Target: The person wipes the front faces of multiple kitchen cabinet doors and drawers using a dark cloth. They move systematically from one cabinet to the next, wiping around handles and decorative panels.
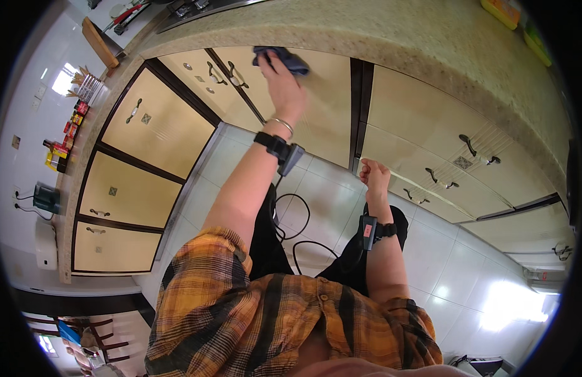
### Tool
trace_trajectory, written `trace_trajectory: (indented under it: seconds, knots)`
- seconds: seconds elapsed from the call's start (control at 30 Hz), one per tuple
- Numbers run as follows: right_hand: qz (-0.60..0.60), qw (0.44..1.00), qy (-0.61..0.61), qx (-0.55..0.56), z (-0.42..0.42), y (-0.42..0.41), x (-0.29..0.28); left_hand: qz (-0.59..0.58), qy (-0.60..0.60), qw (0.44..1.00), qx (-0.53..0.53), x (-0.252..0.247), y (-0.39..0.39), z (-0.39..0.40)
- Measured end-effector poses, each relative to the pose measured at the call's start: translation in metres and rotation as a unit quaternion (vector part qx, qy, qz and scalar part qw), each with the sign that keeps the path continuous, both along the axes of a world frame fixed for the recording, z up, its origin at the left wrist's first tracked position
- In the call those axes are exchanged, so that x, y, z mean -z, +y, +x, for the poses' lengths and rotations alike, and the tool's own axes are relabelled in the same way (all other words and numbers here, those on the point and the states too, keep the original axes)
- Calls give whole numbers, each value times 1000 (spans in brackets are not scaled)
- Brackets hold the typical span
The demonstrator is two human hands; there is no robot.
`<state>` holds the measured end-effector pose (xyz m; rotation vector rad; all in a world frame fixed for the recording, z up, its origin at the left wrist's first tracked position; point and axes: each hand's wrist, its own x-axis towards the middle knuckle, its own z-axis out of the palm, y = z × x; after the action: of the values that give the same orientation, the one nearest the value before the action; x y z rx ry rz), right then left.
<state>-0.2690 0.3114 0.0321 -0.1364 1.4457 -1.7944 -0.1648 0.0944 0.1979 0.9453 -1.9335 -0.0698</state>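
My left hand [286, 92] presses a bunched dark blue cloth [288, 61] against the upper part of a cream cabinet door [324, 103], just under the countertop edge. Its fingertips lie over the cloth. Lower down, my right hand [377, 178] is held with curled fingers by the left end of the cream drawer fronts [427, 155]; nothing shows in it. Whether it touches the drawer is unclear. Each wrist carries a strapped device, and the left also wears a bangle [282, 126].
A speckled stone countertop [366, 30] curves overhead. Metal handles [479, 151] stick out from the drawers, others [237, 75] from the doors. A black cable [307, 217] loops between my knees above the tiled floor [437, 268]. Spice containers [74, 122] and a chopping board [98, 42] stand left.
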Motion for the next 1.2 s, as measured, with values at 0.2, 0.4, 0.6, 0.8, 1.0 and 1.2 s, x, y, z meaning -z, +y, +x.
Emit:
trace_trajectory:
  seconds: [0.2,0.4,0.6,0.8,1.0,1.2]
  knots:
    - [27,999,6,22,-12,6,1,55,39,998,-20,-6,13,-16]
    - [15,1000,5,20,-4,0,4,5,-76,993,86,41,75,-27]
    - [13,1000,25,-1,-9,7,4,27,-10,1000,4,-3,20,-15]
    - [3,1000,22,4,-6,2,3,65,30,994,81,33,37,-26]
    - [36,999,28,6,1,3,-3,27,-84,990,106,69,75,-22]
    - [31,999,31,11,-10,5,4,68,74,991,84,-7,51,-37]
